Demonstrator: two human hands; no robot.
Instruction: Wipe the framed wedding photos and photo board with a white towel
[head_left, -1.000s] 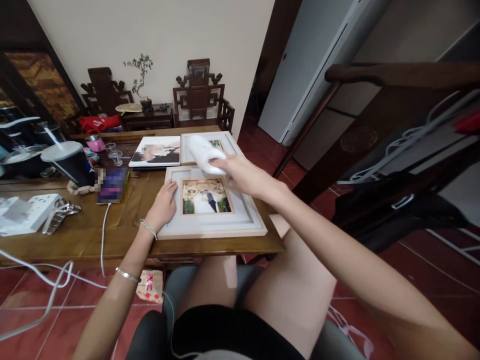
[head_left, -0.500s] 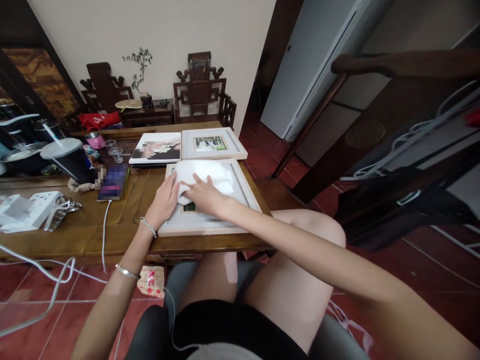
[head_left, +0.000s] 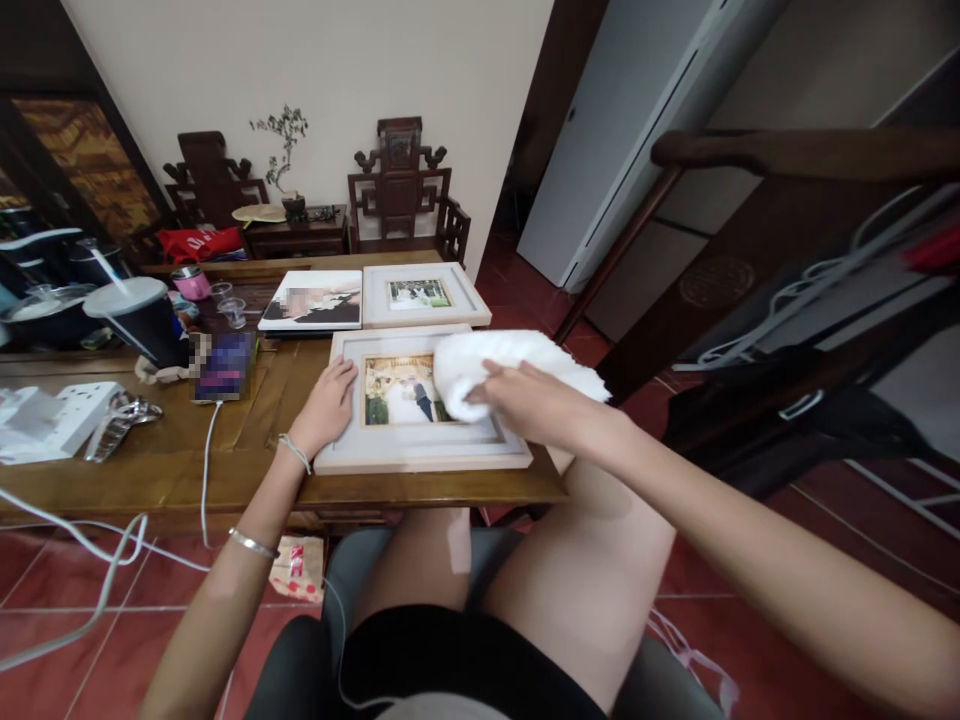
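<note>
Wooden table (head_left: 150,470): L hand (head_left: 326,405) flat, open on photo frame (head_left: 420,455); R hand (head_left: 536,400) grips white cloth (head_left: 517,355).

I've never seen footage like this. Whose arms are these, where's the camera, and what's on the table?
No machine here: these are a seated person's two bare hands, filmed by one camera worn on their head, looking forward and down. The left hand lies flat on the left edge of a pale picture frame on a wooden table. The right hand grips a white cloth over the frame's right side. Behind lie a second frame and a photo print; to the left, a dark lidded cup and a phone.
</note>
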